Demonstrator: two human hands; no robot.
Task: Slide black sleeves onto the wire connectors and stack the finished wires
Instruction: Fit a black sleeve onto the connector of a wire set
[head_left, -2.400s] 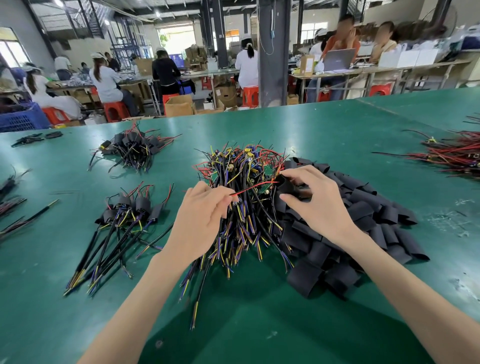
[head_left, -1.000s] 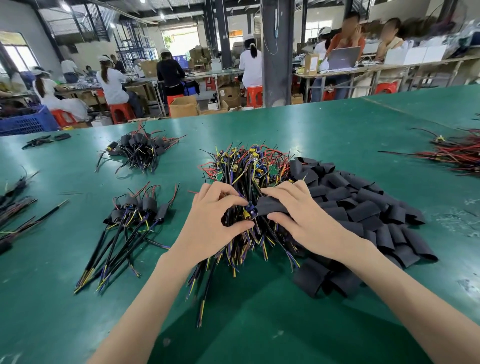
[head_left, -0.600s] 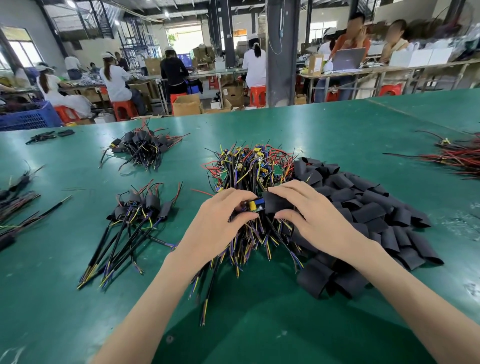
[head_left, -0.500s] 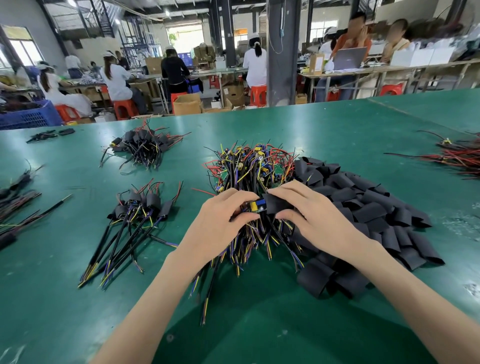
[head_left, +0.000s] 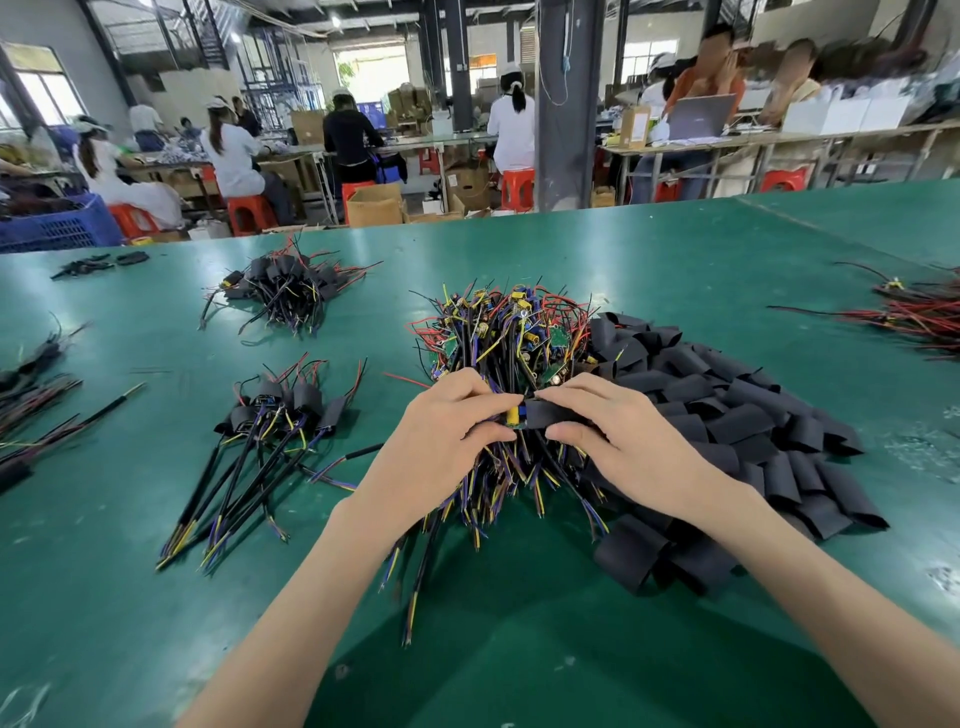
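My left hand (head_left: 441, 441) pinches a wire connector (head_left: 513, 415) with a yellow part, just above the big pile of unsleeved wires (head_left: 509, 343). My right hand (head_left: 618, 436) pinches a black sleeve (head_left: 550, 414) whose open end sits over the connector's right end. A heap of loose black sleeves (head_left: 737, 431) lies to the right of the wire pile. A stack of sleeved wires (head_left: 270, 431) lies to the left of my left hand.
A second bundle of sleeved wires (head_left: 285, 291) lies farther back on the green table (head_left: 519, 623). Red wires (head_left: 919, 317) lie at the right edge, dark wires (head_left: 31, 395) at the left edge. Seated workers and benches fill the background.
My right hand took a sleeve from the heap and brought it to the connector in my left hand. Over the last half second the sleeve has stayed against the connector's end.
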